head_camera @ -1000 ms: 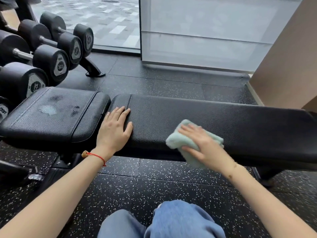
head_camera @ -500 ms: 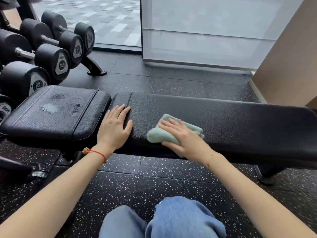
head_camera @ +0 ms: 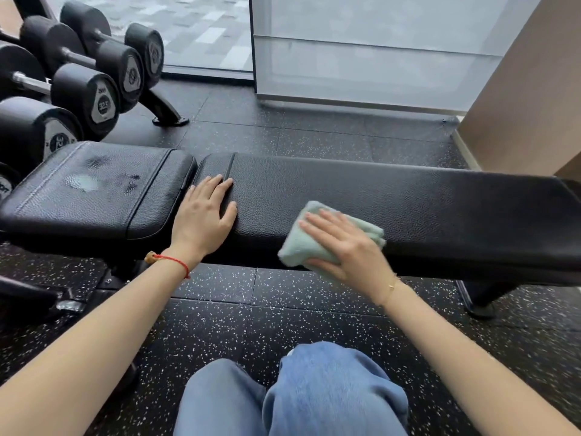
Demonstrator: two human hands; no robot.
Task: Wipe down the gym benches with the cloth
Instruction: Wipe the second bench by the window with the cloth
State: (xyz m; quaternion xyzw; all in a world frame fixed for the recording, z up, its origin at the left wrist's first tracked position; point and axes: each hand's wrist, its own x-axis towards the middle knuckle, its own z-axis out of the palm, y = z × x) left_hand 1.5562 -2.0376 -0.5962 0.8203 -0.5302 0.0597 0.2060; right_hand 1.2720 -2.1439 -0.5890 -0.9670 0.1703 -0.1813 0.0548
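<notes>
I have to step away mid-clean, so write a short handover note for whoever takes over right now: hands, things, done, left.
Left hand: empty, flat on the near end of the long back pad, bracing beside the gap.
Right hand: pressing the folded green cloth onto the long pad's near edge, mid-wipe.
Done: cannot tell how much of the long pad is already wiped.
Left: the seat pad shows pale smudges and dark marks, so it looks unwiped. Finish the long pad, then wipe the seat.
</notes>
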